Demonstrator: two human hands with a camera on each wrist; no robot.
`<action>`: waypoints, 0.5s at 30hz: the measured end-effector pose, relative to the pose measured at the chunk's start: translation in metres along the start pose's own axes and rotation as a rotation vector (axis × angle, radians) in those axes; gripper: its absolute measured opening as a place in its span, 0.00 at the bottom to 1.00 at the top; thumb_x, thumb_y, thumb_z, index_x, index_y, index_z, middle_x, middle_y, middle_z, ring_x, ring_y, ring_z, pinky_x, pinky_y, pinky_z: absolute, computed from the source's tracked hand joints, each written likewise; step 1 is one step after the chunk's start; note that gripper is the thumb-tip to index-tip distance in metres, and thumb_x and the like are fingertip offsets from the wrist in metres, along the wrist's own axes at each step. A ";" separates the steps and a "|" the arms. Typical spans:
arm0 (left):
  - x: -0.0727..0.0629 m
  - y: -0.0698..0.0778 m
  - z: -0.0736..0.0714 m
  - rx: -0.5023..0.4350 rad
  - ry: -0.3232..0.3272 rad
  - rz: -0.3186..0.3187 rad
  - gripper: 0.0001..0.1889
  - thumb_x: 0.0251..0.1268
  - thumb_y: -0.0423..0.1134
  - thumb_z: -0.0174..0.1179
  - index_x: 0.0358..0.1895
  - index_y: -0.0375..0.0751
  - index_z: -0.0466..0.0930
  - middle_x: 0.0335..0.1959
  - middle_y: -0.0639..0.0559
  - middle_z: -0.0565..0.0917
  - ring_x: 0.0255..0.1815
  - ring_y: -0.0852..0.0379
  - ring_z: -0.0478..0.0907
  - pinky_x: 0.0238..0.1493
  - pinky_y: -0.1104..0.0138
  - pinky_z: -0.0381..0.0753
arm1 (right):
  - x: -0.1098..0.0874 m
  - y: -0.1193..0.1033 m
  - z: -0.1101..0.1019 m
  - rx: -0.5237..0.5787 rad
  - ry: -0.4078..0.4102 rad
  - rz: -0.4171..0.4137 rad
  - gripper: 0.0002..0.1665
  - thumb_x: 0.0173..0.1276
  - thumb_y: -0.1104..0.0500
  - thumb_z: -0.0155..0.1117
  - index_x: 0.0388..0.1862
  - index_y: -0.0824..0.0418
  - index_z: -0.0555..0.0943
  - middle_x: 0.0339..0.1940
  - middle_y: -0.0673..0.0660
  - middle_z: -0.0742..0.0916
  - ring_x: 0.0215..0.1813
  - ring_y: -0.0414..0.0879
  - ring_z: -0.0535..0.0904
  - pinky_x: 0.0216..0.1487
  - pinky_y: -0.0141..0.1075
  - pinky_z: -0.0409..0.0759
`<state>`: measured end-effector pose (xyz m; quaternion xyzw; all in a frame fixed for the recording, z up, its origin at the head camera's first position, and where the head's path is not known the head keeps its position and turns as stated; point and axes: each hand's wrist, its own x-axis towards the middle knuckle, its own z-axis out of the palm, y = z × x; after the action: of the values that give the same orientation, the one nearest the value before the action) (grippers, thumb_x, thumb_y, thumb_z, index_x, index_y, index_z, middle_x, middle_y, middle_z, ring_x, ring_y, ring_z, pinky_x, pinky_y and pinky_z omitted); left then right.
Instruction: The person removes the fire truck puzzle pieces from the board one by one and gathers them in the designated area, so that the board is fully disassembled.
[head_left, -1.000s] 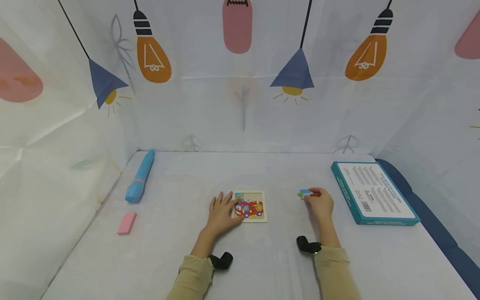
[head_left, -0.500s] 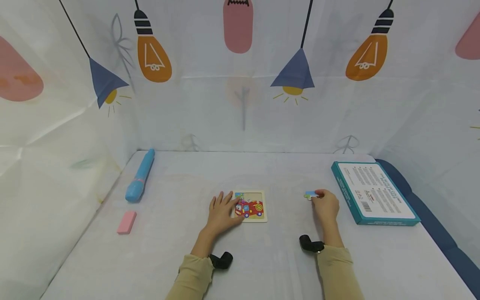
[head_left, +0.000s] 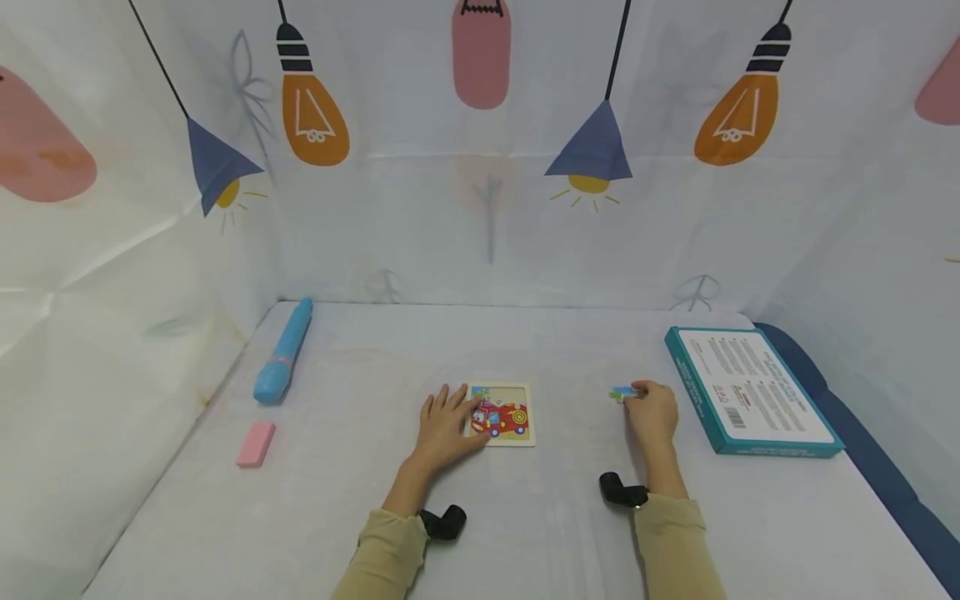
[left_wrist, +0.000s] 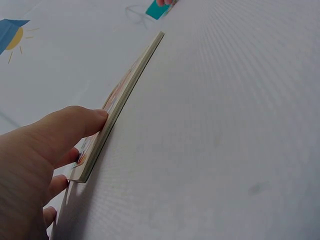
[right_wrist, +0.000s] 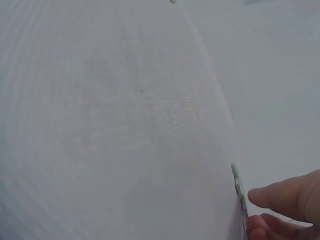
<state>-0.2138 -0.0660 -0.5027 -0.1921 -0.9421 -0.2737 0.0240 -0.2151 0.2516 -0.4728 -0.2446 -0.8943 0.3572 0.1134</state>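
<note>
Left hand [head_left: 442,427] flat on puzzle board [head_left: 501,413]; right hand [head_left: 651,412] pinches puzzle piece [head_left: 622,392].

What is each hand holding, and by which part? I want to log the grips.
The right hand pinches a puzzle piece by its near right edge. The left hand holds nothing; its fingers rest on the left side of the puzzle board.

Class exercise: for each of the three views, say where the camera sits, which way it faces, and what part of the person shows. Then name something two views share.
Head: worn on the head, faces forward and down at the table; both forearms, left hand and right hand show.
Left wrist: low, looks along the puzzle board; fingers touch it.
Right wrist: low, looks across the cloth; fingertips pinch a puzzle piece.
Shared: head and left wrist both show the board.
</note>
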 end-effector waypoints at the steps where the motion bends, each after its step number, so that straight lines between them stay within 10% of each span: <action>1: 0.000 0.000 0.000 -0.003 -0.001 0.001 0.34 0.49 0.55 0.63 0.61 0.44 0.72 0.68 0.42 0.64 0.71 0.37 0.50 0.67 0.43 0.43 | -0.001 -0.001 0.000 0.006 0.002 -0.003 0.18 0.62 0.67 0.54 0.50 0.73 0.76 0.46 0.69 0.75 0.50 0.62 0.70 0.52 0.53 0.70; 15: 0.000 0.002 -0.001 -0.005 -0.015 -0.012 0.39 0.49 0.55 0.62 0.65 0.41 0.66 0.68 0.43 0.63 0.71 0.38 0.49 0.67 0.44 0.42 | -0.009 -0.026 0.014 0.120 -0.130 -0.131 0.19 0.63 0.62 0.57 0.52 0.69 0.75 0.49 0.69 0.79 0.48 0.61 0.75 0.50 0.51 0.72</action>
<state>-0.2136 -0.0652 -0.5010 -0.1887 -0.9428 -0.2745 0.0149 -0.2221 0.2226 -0.4646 -0.1544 -0.8908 0.4172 0.0928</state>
